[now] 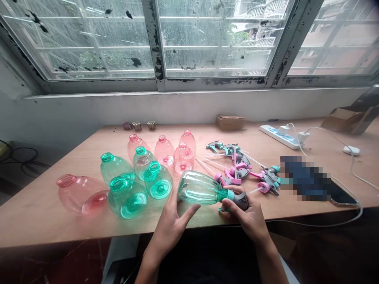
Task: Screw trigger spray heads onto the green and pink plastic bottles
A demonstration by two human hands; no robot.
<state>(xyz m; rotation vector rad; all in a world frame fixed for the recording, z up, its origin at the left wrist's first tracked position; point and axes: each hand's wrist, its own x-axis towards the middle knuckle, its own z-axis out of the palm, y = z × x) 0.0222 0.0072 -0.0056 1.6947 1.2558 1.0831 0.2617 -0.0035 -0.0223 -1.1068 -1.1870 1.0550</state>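
A clear green spray bottle [201, 189] lies sideways in front of me, over the table's front edge. My left hand [174, 221] cradles its wide base, with the thumb stretched along the near side and the other fingers mostly hidden behind. My right hand [251, 217] is closed around the grey and teal trigger sprayer [241, 200], which sits at the bottle's neck. Left of my hands stand several open green bottles [158, 179]. Several pink bottles [164, 152] stand behind them, and one pink bottle [79, 193] is at the far left. Loose trigger sprayers [237, 171] with thin tubes lie beyond my right hand.
On the wooden table [44, 213], a dark phone [340, 193] lies at the right, partly blurred out. Behind it are a white power strip [280, 137] with cables and a white adapter [351, 150]. A cardboard box [231, 122] and small blocks [151, 125] sit along the back.
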